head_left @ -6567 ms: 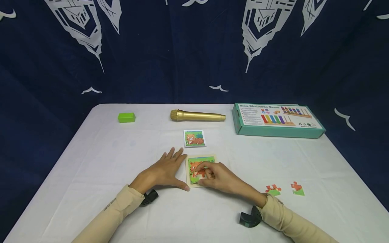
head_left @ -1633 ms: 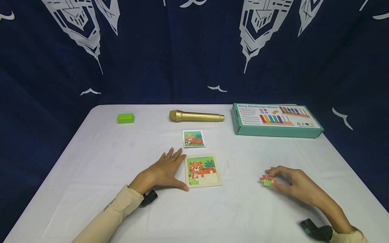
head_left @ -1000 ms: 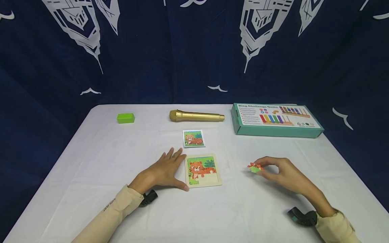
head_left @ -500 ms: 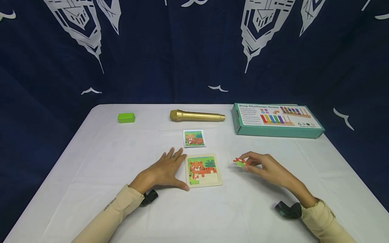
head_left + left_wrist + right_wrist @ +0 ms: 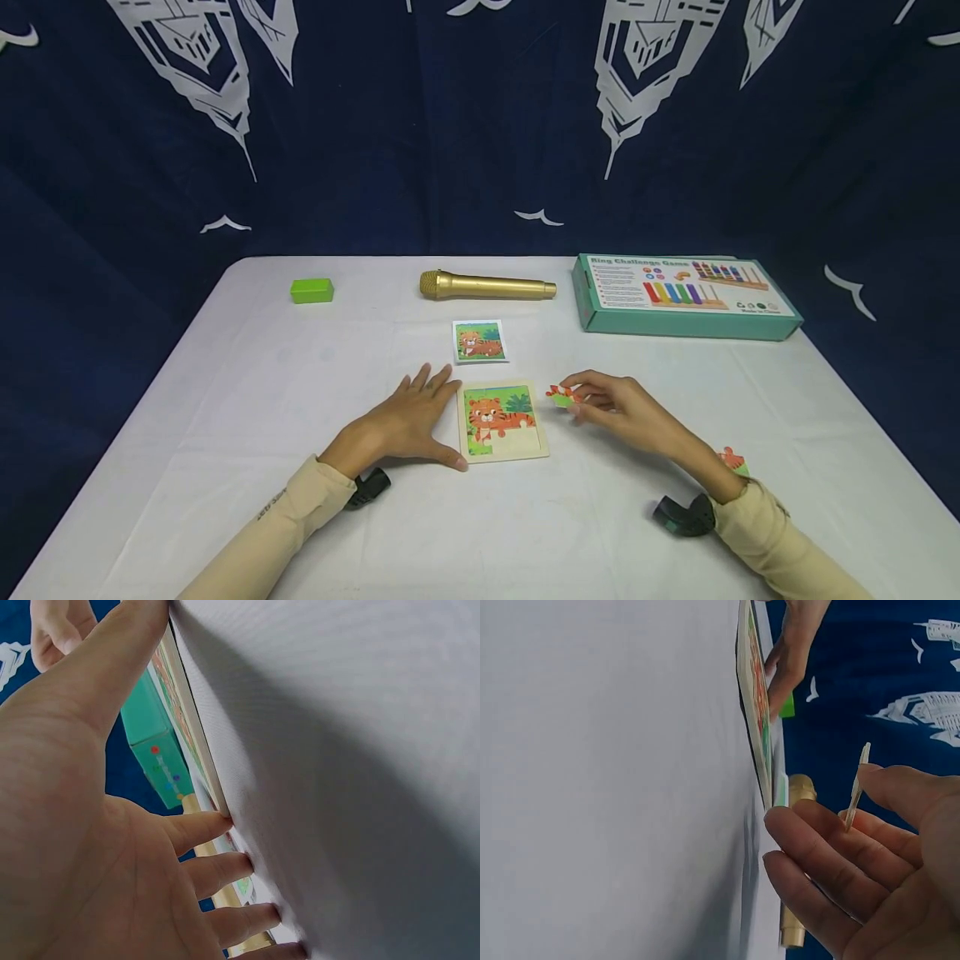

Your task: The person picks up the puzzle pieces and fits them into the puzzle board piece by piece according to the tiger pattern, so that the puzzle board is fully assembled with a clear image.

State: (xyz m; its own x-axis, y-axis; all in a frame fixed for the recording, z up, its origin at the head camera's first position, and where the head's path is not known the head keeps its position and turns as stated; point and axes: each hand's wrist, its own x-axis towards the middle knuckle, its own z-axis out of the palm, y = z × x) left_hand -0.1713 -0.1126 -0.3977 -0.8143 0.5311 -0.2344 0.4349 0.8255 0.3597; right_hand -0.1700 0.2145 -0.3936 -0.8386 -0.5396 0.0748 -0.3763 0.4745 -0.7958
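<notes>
A jigsaw puzzle with a tiger picture sits in a wooden tray (image 5: 542, 451); bare wood shows at its lower right. My left hand (image 5: 401, 425) lies with spread, straight fingers along the tray's left edge, thumb and index fingertip touching it. My right hand (image 5: 626, 410) pinches a red and green puzzle piece (image 5: 561, 397) just right of the tray, above the cloth. Edge-on, that piece (image 5: 859, 786) appears between thumb and fingers in the right wrist view. Another puzzle piece (image 5: 733, 460) lies on the table, partly hidden by my right forearm.
A small tiger picture card (image 5: 481, 342) lies behind the tray. Further back are a gold microphone (image 5: 487, 287), a green block (image 5: 312, 291) and a teal game box (image 5: 690, 325). A dark blue curtain hangs behind the white table (image 5: 225, 400).
My right hand left the tray, took up a puzzle piece on the right, and has carried it leftward to near the tray. The second loose piece shows again. My left hand stays put.
</notes>
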